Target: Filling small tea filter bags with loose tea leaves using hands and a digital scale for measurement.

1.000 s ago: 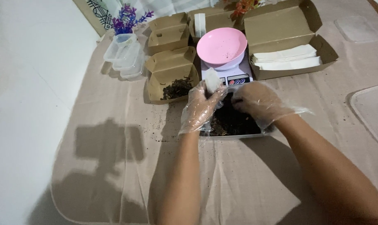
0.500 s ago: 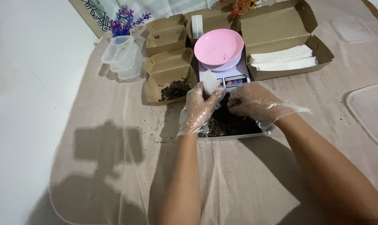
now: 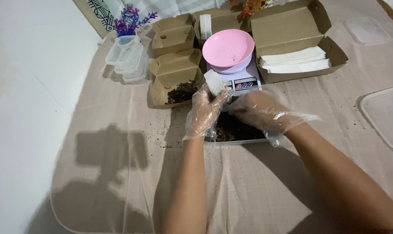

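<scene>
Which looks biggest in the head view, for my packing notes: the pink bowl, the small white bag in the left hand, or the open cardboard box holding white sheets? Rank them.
1. Open cardboard box, largest.
2. Pink bowl.
3. Small white bag, smallest, partly covered by the left hand.
The box and bowl lie farther from the camera, yet the order looks clear.

A small white pouch (image 3: 214, 82) is held upright, pinched at its lower end just in front of the scale. Below it, a clear shallow tray (image 3: 235, 130) of dark, crumbly loose material lies on the beige cloth — partly hidden, its near edge visible.
</scene>
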